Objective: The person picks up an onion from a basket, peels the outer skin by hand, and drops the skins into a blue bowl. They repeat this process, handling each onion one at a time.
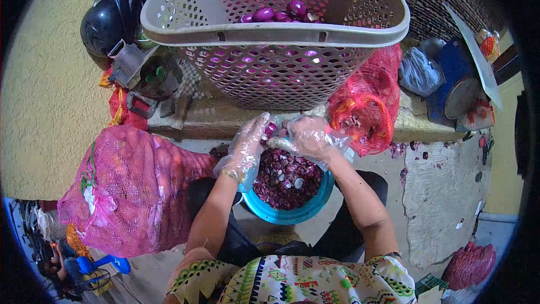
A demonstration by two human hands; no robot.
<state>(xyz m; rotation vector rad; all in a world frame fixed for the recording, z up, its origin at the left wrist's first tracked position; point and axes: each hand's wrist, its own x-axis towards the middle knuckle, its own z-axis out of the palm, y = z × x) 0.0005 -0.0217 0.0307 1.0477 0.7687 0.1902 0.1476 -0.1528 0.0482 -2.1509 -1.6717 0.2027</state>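
- Peels (pixel 287 179) lie in the bowl (pixel 292 218).
- The left hand (pixel 246 149) and right hand (pixel 310 138) meet over its far rim, an onion (pixel 271 129) between them.
- A basket (pixel 275 36) stands behind the bowl.
- A sack (pixel 129 191) lies to its left.
- A net bag (pixel 365 114) sits behind it, to the right.

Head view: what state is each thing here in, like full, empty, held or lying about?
left hand: gloved, gripping the onion.
right hand: gloved, closed on the same onion.
onion: purple, held between both hands above the bowl.
bowl: filled with purple peels.
basket: upright, peeled onions inside.
pink sack: bulging full, lying on its side.
red sack: slumped on the ledge.
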